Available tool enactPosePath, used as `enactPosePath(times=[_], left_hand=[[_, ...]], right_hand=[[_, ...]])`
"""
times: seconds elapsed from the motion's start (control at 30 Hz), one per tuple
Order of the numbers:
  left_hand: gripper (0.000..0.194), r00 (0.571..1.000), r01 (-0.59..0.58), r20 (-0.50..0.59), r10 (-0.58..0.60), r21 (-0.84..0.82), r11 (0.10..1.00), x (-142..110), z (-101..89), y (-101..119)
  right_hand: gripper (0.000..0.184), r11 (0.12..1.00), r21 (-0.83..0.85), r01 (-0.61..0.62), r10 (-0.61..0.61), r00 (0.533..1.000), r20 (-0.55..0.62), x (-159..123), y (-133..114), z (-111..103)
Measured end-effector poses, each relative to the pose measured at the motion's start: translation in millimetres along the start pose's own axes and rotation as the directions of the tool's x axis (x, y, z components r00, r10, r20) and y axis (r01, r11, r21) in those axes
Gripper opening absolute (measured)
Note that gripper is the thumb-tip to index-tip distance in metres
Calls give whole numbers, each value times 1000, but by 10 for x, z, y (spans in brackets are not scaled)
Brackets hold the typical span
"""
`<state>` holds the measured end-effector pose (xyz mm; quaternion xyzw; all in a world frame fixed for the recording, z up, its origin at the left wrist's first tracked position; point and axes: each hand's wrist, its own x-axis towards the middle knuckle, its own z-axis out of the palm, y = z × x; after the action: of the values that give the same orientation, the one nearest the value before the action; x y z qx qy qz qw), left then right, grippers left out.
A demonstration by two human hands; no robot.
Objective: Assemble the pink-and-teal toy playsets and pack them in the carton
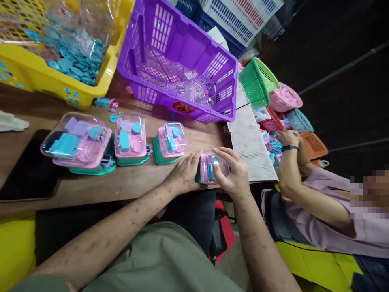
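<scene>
A small toy box (208, 168) with a green base, pink tray and clear lid stands at the table's front edge. My left hand (186, 172) lies along its left side, fingers pressed against the green base. My right hand (232, 168) curves over the clear lid from the right, thumb and fingers bent around it. Left of my hands stand three similar toy boxes: a near one (171, 140), a middle one (130, 136) and a larger-looking one (80, 140) at the far left. Pink, blue and purple pieces show through their lids.
Behind the boxes stand a purple crate (182, 103) with clear covers and a yellow crate (53, 87) with blue pieces. A phone-like black slab (28, 174) lies left. White cardboard (251, 142) borders the right, where a co-worker (316, 190) reaches among colored baskets (255, 83).
</scene>
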<state>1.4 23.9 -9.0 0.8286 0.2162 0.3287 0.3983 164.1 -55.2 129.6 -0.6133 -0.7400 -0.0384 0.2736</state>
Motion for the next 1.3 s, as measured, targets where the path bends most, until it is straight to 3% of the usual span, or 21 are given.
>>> enactPosePath(times=[0.17, 0.4, 0.67, 1.0, 1.17, 1.3], left_hand=[[134, 1000, -9, -6, 9, 18, 1000, -1, -1, 28], [123, 999, -26, -26, 27, 31, 999, -5, -46, 74], [123, 998, -47, -45, 49, 40, 998, -2, -37, 61], [122, 999, -22, -27, 22, -12, 1000, 17, -33, 44], [133, 999, -31, 34, 34, -86, 996, 4, -13, 1], [134, 1000, -9, 2, 9, -57, 998, 3, 33, -1]], right_hand=[[45, 999, -37, -16, 15, 1000, -21, 6, -64, 16], [47, 997, -70, -20, 23, 999, 41, -5, -46, -31], [47, 991, -88, -97, 103, 993, 62, -3, -95, -30], [45, 986, -8, -164, 164, 985, 48, -81, -54, -5], [43, 989, 4, -146, 145, 987, 67, -79, -5, -29], [55, 997, -13, -77, 78, 986, 148, -62, 12, -40]])
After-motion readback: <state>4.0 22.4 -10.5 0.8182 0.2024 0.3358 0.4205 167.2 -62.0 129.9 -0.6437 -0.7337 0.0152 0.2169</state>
